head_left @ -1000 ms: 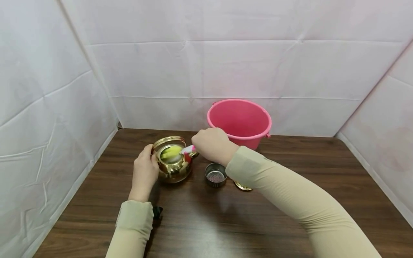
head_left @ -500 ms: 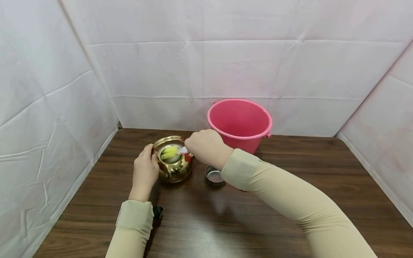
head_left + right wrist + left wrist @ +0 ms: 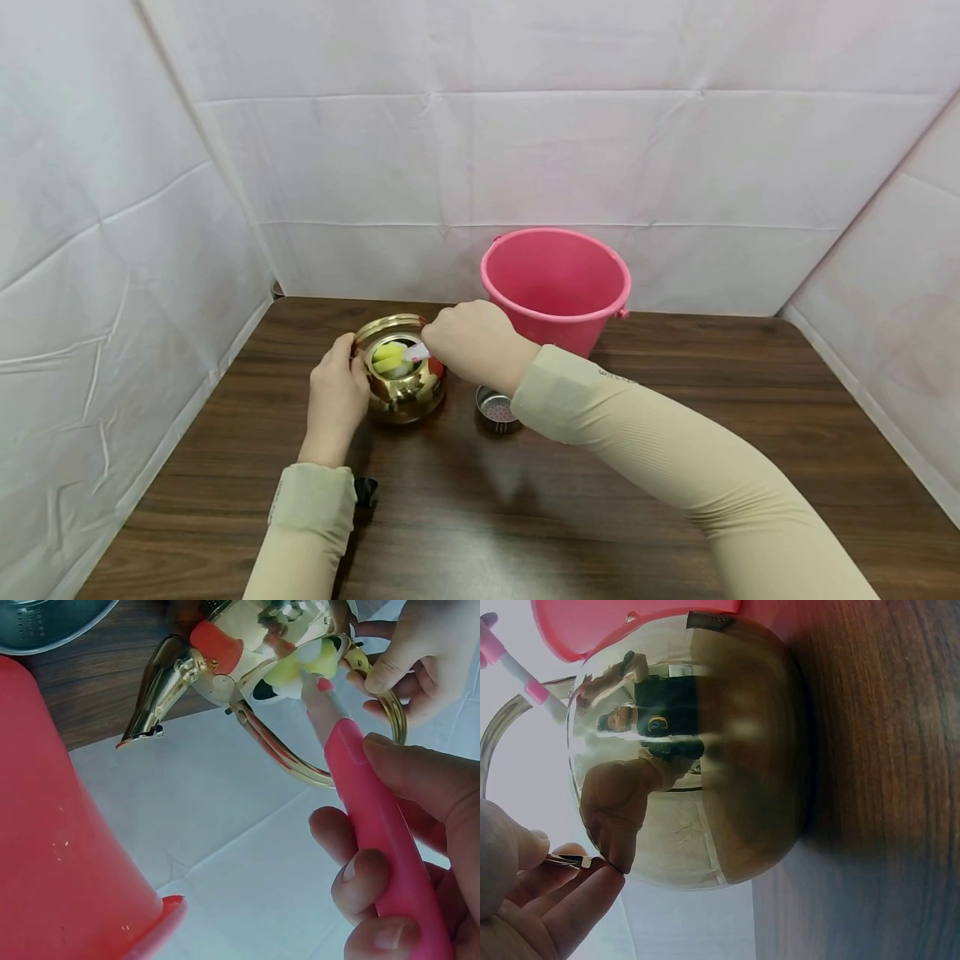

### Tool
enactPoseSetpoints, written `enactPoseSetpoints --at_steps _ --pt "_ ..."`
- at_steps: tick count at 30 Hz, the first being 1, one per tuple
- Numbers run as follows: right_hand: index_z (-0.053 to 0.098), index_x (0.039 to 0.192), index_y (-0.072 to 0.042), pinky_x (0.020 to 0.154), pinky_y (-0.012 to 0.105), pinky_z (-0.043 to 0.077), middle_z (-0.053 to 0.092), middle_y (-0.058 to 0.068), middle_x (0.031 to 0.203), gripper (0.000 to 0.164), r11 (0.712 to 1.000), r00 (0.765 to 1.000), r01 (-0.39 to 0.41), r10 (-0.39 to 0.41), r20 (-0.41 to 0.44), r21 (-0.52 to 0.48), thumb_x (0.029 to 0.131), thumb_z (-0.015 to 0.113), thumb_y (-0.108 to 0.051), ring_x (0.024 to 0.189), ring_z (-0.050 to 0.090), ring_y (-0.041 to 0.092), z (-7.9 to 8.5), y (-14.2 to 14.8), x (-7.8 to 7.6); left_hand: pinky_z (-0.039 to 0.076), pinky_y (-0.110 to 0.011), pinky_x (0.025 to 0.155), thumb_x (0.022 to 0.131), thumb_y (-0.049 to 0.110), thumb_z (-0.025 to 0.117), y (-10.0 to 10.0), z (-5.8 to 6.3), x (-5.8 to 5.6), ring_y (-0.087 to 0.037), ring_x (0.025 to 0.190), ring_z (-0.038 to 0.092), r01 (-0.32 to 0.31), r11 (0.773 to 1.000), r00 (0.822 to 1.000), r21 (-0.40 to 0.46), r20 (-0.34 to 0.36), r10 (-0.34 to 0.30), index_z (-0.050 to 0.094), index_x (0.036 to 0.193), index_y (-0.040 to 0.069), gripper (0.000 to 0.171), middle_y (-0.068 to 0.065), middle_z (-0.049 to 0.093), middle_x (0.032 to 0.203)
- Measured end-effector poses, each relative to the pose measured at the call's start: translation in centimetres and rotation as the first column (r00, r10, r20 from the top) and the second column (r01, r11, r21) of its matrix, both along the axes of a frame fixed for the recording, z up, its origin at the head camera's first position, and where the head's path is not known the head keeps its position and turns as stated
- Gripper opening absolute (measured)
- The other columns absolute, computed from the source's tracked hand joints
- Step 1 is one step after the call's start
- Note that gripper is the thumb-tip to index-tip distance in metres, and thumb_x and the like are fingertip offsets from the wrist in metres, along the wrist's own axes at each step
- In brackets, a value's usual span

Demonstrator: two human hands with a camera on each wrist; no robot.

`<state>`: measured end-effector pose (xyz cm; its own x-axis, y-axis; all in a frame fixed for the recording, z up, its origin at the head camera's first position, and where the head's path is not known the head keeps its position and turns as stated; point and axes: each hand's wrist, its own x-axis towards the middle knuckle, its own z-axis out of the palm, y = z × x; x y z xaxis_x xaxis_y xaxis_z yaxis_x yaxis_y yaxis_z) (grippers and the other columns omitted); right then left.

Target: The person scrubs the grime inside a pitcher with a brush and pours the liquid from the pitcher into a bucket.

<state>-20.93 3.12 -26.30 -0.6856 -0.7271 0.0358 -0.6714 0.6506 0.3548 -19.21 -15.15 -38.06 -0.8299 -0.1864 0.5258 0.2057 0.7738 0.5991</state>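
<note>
A shiny golden kettle [image 3: 405, 407] stands upright and lidless on the wooden table. My left hand [image 3: 337, 404] pinches the kettle's raised handle [image 3: 289, 756] near one end between thumb and fingers, clearest in the left wrist view. Around the pink grip of a cleaning brush [image 3: 382, 825] my right hand [image 3: 480, 346] curls its fingers, with the thumb along the grip. The brush's yellow-and-white sponge head [image 3: 390, 362] sits inside the kettle's opening; its lower part is hidden. In the right wrist view the spout [image 3: 161, 690] points towards the bucket's side.
A pink bucket [image 3: 566, 335] stands behind my right hand, near the table's back edge. Between kettle and right sleeve lies a small perforated metal strainer [image 3: 495, 412], partly covered by the sleeve. White sheeting [image 3: 360, 167] encloses the table [image 3: 450, 533] at the back and sides.
My right hand has moved left towards the kettle, and the brush has gone further into the opening. The right sleeve now covers a golden round piece seen earlier. My left hand stays put.
</note>
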Motion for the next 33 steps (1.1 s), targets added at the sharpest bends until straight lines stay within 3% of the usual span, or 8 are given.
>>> enactPoseSetpoints --at_steps 5,12,20,33 --pt "0.07 0.084 -0.023 0.059 0.036 0.054 0.07 -0.003 0.081 0.017 1.0 1.0 -0.029 0.029 0.006 0.007 0.083 0.064 -0.007 0.071 0.064 0.018 0.05 -0.01 -0.04 0.049 -0.054 0.085 0.094 -0.001 0.049 -0.1 0.01 -0.11 -0.047 0.102 0.058 -0.001 1.0 1.0 -0.003 0.03 0.001 0.052 0.12 -0.008 0.027 -0.031 0.061 0.11" --pt "0.07 0.087 -0.019 0.063 0.036 0.054 0.069 -0.001 0.082 0.018 0.997 0.998 -0.065 0.064 0.007 0.031 0.083 0.059 -0.004 0.073 0.065 0.019 0.39 0.19 0.09 0.049 -0.054 0.086 0.094 -0.001 0.049 -0.23 0.02 -0.15 -0.046 0.103 0.058 0.002 1.0 0.999 -0.005 0.041 -0.002 0.052 0.121 -0.008 0.028 -0.03 0.061 0.11" --pt "0.069 0.083 -0.017 0.059 0.036 0.053 0.069 0.001 0.078 0.015 0.999 0.998 -0.048 0.047 0.038 0.02 0.086 0.056 -0.01 0.068 0.063 0.02 0.39 0.31 0.2 0.048 -0.054 0.086 0.094 -0.001 0.049 -0.09 -0.14 -0.15 -0.046 0.103 0.058 -0.008 1.0 1.0 0.001 0.024 0.008 0.053 0.12 -0.008 0.027 -0.03 0.061 0.11" --pt "0.064 0.068 -0.017 0.053 0.036 0.051 0.065 0.0 0.068 0.024 1.0 1.0 -0.01 0.01 0.005 0.007 0.081 0.051 -0.003 0.059 0.06 0.021 0.57 0.58 0.31 0.05 -0.053 0.085 0.094 0.002 0.051 0.11 -0.34 -0.1 -0.045 0.102 0.059 -0.013 1.0 1.0 0.013 0.009 0.012 0.054 0.118 -0.005 0.026 -0.028 0.061 0.112"
